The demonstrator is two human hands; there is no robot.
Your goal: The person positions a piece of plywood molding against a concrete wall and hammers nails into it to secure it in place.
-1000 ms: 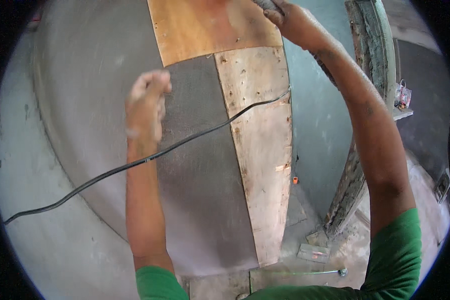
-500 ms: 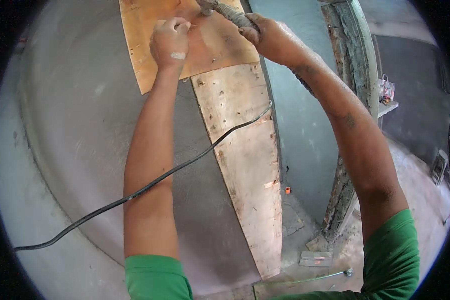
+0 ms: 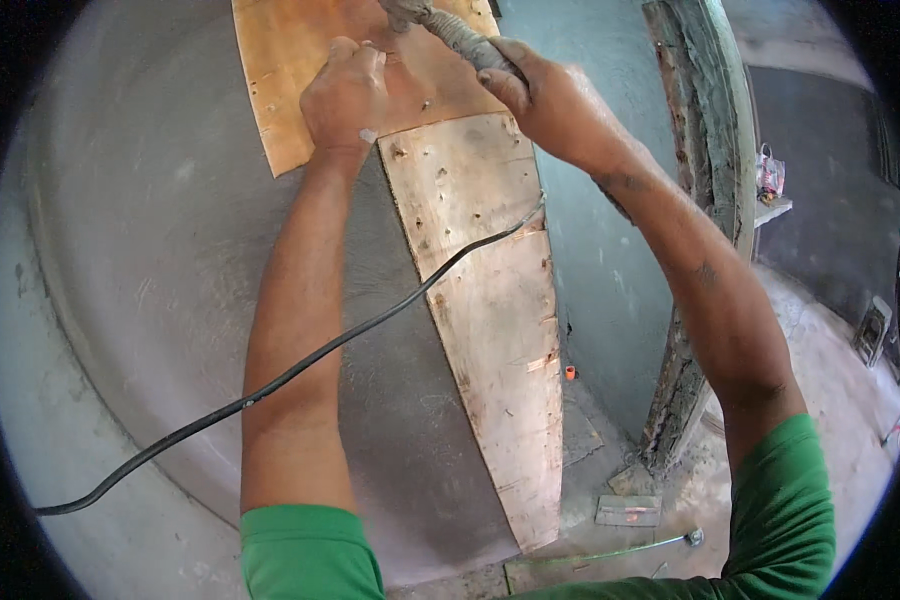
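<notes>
My right hand point(image 3: 560, 105) is closed round the wrapped, cement-caked handle of a hammer point(image 3: 468, 42). The hammer's grey head, at the top edge of the view, is over an orange-brown plywood sheet point(image 3: 288, 100). Fingers pinched together, my left hand point(image 3: 346, 98) is at the sheet's lower part, just left of the hammer head. Whatever is between those fingertips is too small to make out. A pale, tapering plywood strip point(image 3: 490, 330) with dark nail marks runs down from the sheet's lower edge.
A black cable point(image 3: 300, 372) crosses over my left forearm toward the strip. Smooth grey plaster point(image 3: 170, 240) curves along the left. At right stands a rough cement-edged frame point(image 3: 715, 130). A flat rectangular plate point(image 3: 628, 510) and a small orange piece point(image 3: 570, 373) lie lower down.
The hammer and my right hand have shifted slightly left and down relative to the boards. My left hand stays pinched near the sheet's lower part. The whole view has moved a little.
</notes>
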